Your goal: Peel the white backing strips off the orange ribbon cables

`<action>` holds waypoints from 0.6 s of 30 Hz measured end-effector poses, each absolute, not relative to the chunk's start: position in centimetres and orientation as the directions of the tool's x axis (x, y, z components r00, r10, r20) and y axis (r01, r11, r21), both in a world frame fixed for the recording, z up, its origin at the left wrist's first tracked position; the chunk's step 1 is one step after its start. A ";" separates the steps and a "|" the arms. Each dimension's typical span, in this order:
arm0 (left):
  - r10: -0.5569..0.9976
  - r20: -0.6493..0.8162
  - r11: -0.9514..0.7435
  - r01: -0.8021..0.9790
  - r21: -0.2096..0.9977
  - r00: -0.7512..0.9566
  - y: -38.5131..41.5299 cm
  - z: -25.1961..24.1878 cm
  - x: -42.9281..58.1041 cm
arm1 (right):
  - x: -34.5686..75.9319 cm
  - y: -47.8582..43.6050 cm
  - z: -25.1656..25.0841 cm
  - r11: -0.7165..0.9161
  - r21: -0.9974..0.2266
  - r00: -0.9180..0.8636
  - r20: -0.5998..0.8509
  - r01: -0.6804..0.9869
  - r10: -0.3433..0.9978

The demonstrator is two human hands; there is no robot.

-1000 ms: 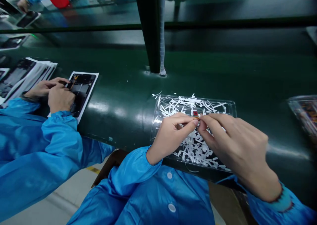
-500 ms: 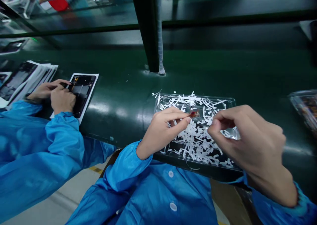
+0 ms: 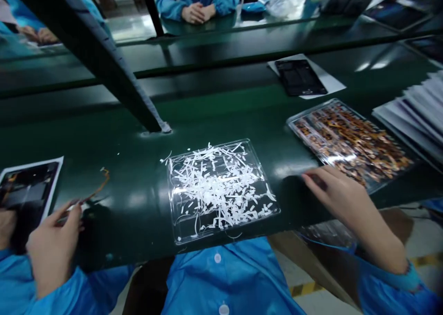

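Well outside the scrap tray edge (image 3: 172, 204), left hand (image 3: 54, 245) pinches orange cable (image 3: 97, 192) over open bench (image 3: 141, 227); right hand (image 3: 341, 196) curls, hold unclear.

Orange strip (image 3: 100, 188) partly hidden in L hand (image 3: 53, 244), blk device (image 3: 32, 195) cut off L, paper stack (image 3: 420, 118) R

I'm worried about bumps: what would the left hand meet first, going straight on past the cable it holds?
The left hand would probably meet the post first, though depth is unclear.
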State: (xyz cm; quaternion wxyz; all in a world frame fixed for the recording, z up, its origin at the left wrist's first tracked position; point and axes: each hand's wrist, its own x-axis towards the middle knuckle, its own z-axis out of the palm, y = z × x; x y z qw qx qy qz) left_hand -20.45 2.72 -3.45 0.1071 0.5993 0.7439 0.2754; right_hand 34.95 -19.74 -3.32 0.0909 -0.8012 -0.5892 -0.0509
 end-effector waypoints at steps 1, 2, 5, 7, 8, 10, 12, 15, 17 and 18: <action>0.953 0.229 0.085 0.903 0.421 -0.196 2.4 -2.7 -20.3 | 35.7 -20.8 -3.4 -0.341 -0.085 0.351 0.215 0.936 0.911; 0.958 0.254 0.038 0.939 0.342 -0.131 2.2 -1.8 -19.5 | 36.4 -21.9 -3.5 -0.394 -0.089 0.403 0.244 0.915 0.882; 0.968 0.242 -0.153 0.929 0.336 0.072 2.1 1.2 -13.3 | 38.6 -24.3 -3.3 -0.565 -0.095 0.560 0.342 0.819 0.754; 0.932 0.146 -0.363 0.826 0.432 0.333 2.2 3.3 -6.8 | 40.6 -25.3 -3.2 -0.655 -0.102 0.636 0.390 0.748 0.666; 0.855 0.090 -0.490 0.739 0.462 0.511 2.1 4.2 -3.0 | 41.8 -25.5 -3.1 -0.685 -0.101 0.659 0.405 0.722 0.634; 0.619 0.092 -0.730 0.529 0.434 0.780 1.7 5.2 5.1 | 44.2 -25.4 -2.9 -0.712 -0.082 0.673 0.417 0.697 0.611; 0.305 0.186 -0.906 0.225 0.357 0.934 0.8 5.2 13.7 | 46.0 -24.6 -2.9 -0.699 -0.044 0.651 0.408 0.714 0.640; -0.130 0.231 -0.974 -0.168 0.151 0.964 -0.5 3.3 26.3 | 47.3 -22.6 -3.2 -0.657 0.037 0.593 0.394 0.753 0.702; -0.246 0.164 -0.968 -0.251 0.012 0.955 -0.7 1.5 33.6 | 47.6 -21.4 -3.7 -0.643 0.085 0.566 0.398 0.761 0.722; -0.263 0.150 -0.964 -0.264 -0.012 0.953 -0.6 0.6 36.6 | 47.7 -20.9 -4.1 -0.644 0.102 0.561 0.402 0.758 0.724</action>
